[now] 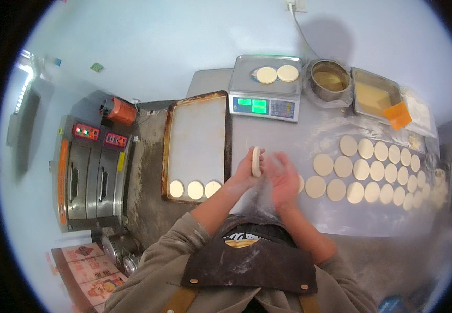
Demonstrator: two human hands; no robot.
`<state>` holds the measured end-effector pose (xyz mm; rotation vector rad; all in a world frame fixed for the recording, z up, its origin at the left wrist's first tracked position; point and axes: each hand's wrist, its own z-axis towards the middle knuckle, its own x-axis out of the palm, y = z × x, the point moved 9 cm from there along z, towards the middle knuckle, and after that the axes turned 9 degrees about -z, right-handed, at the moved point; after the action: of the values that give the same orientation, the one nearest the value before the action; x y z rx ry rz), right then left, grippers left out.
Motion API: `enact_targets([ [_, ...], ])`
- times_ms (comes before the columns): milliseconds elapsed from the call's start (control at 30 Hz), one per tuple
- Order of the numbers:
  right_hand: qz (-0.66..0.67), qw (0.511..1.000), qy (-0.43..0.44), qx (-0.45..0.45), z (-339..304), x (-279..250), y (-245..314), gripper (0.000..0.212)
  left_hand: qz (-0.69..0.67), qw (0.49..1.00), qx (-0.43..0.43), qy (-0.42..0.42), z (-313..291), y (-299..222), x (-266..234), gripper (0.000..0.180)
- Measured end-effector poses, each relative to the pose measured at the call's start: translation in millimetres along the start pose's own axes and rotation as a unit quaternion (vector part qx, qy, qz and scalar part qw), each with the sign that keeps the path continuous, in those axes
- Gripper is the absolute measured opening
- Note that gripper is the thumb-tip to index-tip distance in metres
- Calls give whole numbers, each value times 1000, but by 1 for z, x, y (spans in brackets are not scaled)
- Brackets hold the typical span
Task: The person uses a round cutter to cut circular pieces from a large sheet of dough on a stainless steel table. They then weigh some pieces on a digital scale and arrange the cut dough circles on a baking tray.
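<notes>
Above the near edge of the worktable, my left hand (244, 170) is closed on a round, pale dough disc (256, 161), which stands on edge with its rim towards me. Just to its right is my right hand (284, 182), raised, with fingers stretched out and somewhat blurred by motion; I see nothing held in it. Left of my hands lies a rimmed baking tray (194, 135) with three dough discs (195, 190) along its near end. Several more flat dough discs (336, 190) are laid in rows on the floured table to the right, the closest beside my right wrist.
A digital scale (265, 101) carries two discs at the back. Beside it stand a metal pot (330, 78) and a rectangular pan (375, 91) with yellowish contents; an orange scraper (397, 116) lies at the pan's corner. A double-door oven (87, 180) stands far left.
</notes>
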<state>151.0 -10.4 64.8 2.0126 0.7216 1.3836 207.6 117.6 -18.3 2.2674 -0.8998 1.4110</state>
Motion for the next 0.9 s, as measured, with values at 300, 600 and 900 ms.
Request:
enact_targets([
  [300,-793,586,75,-149,41,-97,-11,59,65,946,207,-241,-116,-111,-142,37],
  [600,-810,561,168,-36,57,-95,-29,53,317,825,262,-388,-146,-203,-194,41],
  [900,-762,613,209,31,62,-105,-34,34,526,720,317,-323,-142,-216,-176,53],
])
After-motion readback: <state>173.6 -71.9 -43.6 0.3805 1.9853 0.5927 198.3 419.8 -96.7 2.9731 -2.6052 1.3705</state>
